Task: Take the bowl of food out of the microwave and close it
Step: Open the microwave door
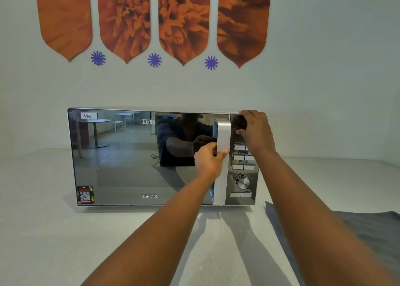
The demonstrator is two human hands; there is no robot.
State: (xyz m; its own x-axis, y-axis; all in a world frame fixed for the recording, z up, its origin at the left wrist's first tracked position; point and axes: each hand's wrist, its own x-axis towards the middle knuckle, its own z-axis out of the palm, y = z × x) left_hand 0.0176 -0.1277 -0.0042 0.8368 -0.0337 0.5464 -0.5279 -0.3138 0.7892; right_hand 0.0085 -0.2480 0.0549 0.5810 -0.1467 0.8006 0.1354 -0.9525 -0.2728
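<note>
A silver microwave (129, 177) with a mirrored door stands on the pale counter, its door flat against the body. My left hand (207, 158) is wrapped around the vertical silver door handle (223, 177) at mid height. My right hand (256, 132) rests flat against the top right corner of the microwave, over the upper part of the control panel (242, 166). The mirror door hides the inside, so no bowl of food is in view.
A grey cloth (357, 231) lies on the counter (65, 242) to the right of the microwave. The wall behind carries orange flower panels (151, 21). A round dial (242, 180) and buttons sit below my right hand.
</note>
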